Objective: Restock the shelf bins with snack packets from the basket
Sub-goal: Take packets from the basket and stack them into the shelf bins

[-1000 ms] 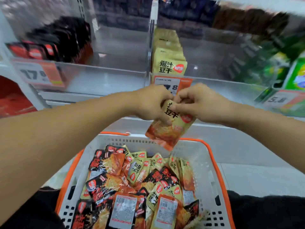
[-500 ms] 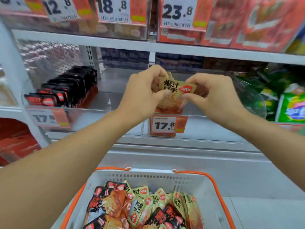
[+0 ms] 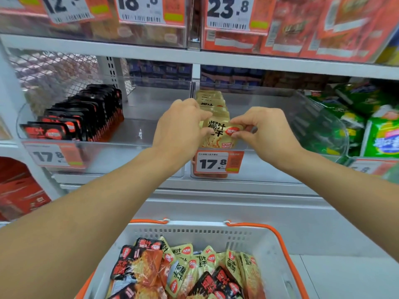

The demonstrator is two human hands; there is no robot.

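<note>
Item: yellow packet (image 3: 218,134), pinched by fingers of both hands, L (image 3: 179,124) & R (image 3: 266,131), now lowered into yellow-row bin (image 3: 269,145) (1 more restocked, basket (image 3: 248,236) w/ plenty left).

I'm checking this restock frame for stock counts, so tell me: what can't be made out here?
Head view only:
- Row of yellow packets: its count, hidden behind the yellow packet that the left hand and right hand pinch.
- Basket: its near part and lower packets, cut off by the bottom edge.
- Left price tag: small print blurred.
- Top-shelf price tags: cropped by the top edge.
</note>
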